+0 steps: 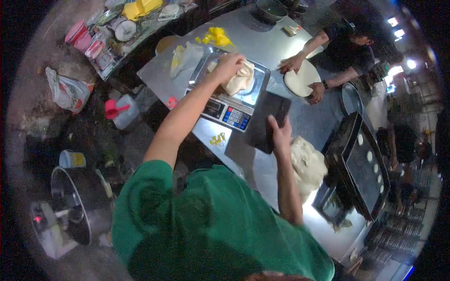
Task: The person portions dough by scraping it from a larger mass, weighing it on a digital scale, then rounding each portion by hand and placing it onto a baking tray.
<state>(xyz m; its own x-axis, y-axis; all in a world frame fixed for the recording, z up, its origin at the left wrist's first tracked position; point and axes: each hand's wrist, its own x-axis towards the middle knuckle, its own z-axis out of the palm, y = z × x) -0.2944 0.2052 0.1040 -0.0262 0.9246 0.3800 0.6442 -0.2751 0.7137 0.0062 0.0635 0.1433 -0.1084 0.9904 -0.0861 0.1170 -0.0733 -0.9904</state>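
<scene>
A piece of pale dough [240,80] rests in the metal pan [261,75] of a digital scale [224,112]. From above, my left hand [228,68] grips the dough with bent fingers. My right hand [281,136] holds a dark flat rectangular plate [268,119], perhaps a large scraper, by its right side, thumb on top; its far end lies close to the scale's keypad. A large dough mass [307,164] sits on the metal table beside my right forearm.
Across the table, another person's hands [293,63] press a round sheet of dough [302,79]. Stacked black trays [361,164] with small pale rounds stand at the right. Yellow lumps [216,37] and a plastic bag [186,58] lie beyond the scale. A large metal bowl [77,201] stands lower left.
</scene>
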